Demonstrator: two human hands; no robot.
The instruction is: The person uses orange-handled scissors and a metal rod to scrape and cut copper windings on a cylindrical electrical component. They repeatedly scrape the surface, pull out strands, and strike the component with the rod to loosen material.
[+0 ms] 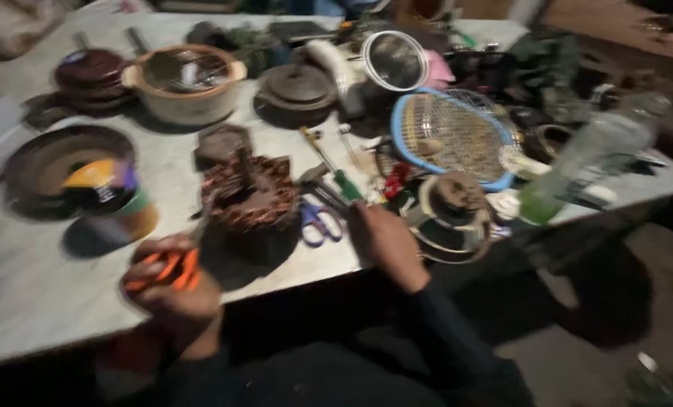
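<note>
My left hand [172, 290] is closed around the orange handles of a pair of pliers [163, 270] near the table's front edge. Just beyond it stands a round motor stator wound with copper wire [250, 202]. My right hand [385, 240] rests on the table edge with fingers curled, beside blue-handled scissors [320, 221] and a green-handled screwdriver [335, 170]. Whether the right hand grips anything is blurred.
A grey table [42, 294] carries a cream pot [185, 83], dark round dishes [53, 162], tape rolls [110, 188], a blue-rimmed wire racket [453, 136], a metal strainer [394, 62], a clear plastic bottle [585, 162] and a coil of tubing [453, 218].
</note>
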